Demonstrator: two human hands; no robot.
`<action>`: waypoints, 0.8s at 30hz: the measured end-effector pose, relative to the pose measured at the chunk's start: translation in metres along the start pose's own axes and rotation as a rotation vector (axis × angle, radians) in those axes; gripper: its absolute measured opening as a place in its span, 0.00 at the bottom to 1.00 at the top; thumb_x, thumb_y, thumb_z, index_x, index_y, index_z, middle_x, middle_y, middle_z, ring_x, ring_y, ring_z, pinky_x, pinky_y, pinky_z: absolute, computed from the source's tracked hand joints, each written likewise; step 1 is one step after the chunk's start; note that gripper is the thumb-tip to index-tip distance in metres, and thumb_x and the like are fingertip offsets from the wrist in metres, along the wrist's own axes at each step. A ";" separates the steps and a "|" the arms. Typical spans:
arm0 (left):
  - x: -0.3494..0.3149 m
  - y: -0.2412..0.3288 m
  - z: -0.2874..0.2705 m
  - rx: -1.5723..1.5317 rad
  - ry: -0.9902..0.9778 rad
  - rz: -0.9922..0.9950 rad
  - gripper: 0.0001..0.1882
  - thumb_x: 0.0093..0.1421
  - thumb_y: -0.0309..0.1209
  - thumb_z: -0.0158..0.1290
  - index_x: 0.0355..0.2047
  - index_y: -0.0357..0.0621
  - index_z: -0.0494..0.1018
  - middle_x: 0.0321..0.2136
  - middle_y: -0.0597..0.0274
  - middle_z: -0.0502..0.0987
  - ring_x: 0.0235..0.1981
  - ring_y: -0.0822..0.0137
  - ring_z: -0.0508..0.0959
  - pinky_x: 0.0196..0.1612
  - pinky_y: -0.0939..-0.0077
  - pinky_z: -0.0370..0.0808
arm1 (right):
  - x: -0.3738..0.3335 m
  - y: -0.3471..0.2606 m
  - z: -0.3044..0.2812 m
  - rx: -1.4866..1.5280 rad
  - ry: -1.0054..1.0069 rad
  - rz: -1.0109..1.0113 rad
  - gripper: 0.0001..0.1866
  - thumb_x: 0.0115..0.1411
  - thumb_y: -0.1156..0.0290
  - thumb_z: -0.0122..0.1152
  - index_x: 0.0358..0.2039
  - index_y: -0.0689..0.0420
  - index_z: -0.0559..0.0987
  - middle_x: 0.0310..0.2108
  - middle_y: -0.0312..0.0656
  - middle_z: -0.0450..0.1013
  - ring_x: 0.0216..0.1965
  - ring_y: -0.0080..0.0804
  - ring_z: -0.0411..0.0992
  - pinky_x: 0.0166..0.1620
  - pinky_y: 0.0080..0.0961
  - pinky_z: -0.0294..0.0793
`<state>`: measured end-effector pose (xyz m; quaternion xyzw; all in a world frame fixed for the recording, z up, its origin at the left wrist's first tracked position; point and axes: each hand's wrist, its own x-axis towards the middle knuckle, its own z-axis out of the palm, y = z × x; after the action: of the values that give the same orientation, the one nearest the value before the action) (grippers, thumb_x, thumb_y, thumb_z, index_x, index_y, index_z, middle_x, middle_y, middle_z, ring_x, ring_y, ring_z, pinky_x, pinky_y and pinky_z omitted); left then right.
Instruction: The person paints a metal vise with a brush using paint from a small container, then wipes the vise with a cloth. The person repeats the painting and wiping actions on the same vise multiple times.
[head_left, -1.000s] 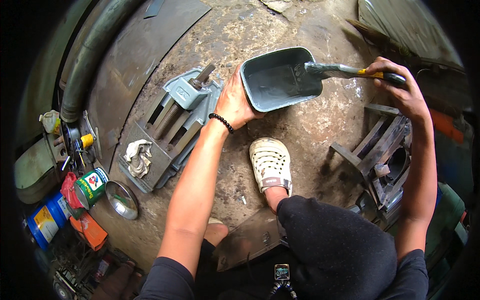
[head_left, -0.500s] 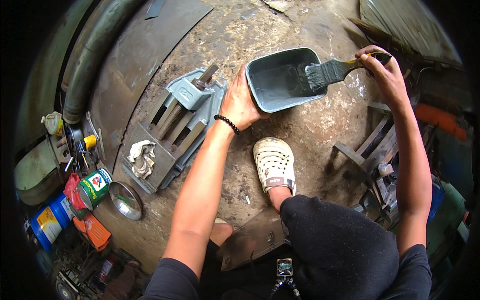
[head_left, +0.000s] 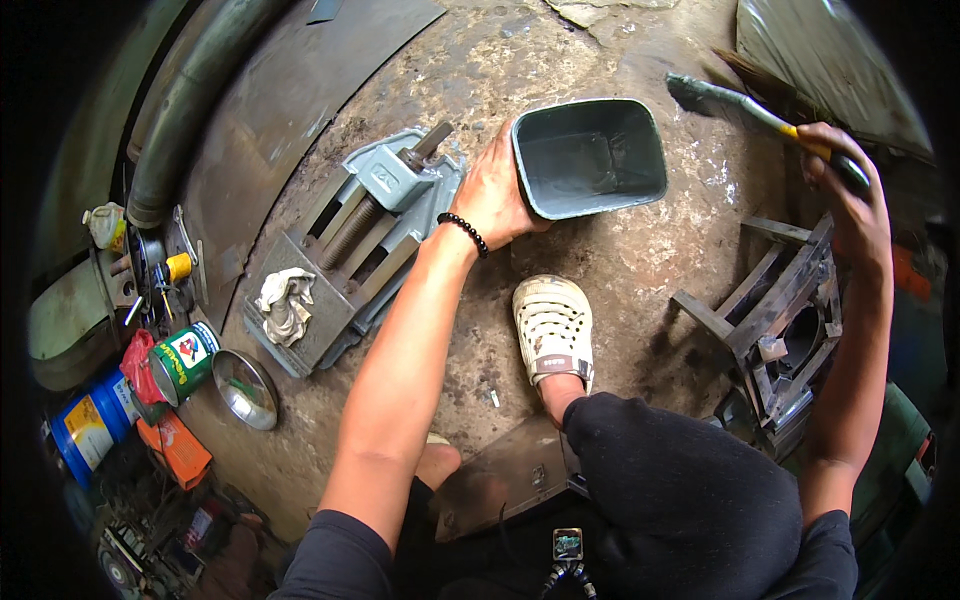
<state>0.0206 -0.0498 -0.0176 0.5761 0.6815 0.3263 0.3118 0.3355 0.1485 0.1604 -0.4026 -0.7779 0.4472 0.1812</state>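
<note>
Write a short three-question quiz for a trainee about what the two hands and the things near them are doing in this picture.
1. True or false: the paintbrush has its bristles inside the grey-green tub.
2. Which hand grips the tub's rim? A) left hand B) right hand C) neither
3. Fill in: the crumpled rag lies on the base of the grey ____.

Key
1. False: the right hand holds the brush raised, clear of the tub and to its right.
2. A: the left hand holds the tub's left rim, tilting its opening toward the camera.
3. Vise: the rag sits on its near end, left of the left forearm.
</note>
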 end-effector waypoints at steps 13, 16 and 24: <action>0.002 -0.005 -0.004 -0.076 -0.008 -0.035 0.57 0.32 0.30 0.72 0.63 0.45 0.55 0.55 0.49 0.72 0.58 0.50 0.72 0.61 0.62 0.69 | -0.009 -0.001 0.043 -0.571 -0.481 -0.324 0.19 0.41 0.91 0.59 0.33 0.55 0.82 0.43 0.45 0.75 0.47 0.47 0.71 0.49 0.39 0.70; 0.003 -0.007 -0.003 -0.056 -0.013 -0.036 0.58 0.31 0.32 0.73 0.64 0.46 0.55 0.55 0.49 0.71 0.58 0.50 0.72 0.61 0.62 0.70 | -0.010 0.001 0.036 -0.643 -0.499 -0.349 0.20 0.41 0.90 0.60 0.33 0.54 0.82 0.43 0.44 0.75 0.47 0.46 0.71 0.50 0.38 0.70; 0.000 -0.009 -0.001 -0.017 0.010 -0.026 0.59 0.34 0.32 0.73 0.66 0.48 0.52 0.54 0.49 0.73 0.55 0.49 0.74 0.59 0.61 0.72 | -0.020 -0.005 0.024 -0.639 -0.478 -0.284 0.18 0.41 0.89 0.60 0.33 0.55 0.83 0.42 0.44 0.75 0.47 0.46 0.71 0.50 0.37 0.71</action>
<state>0.0145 -0.0506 -0.0241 0.5630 0.6875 0.3310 0.3175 0.3304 0.1181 0.1531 -0.2125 -0.9453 0.2350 -0.0784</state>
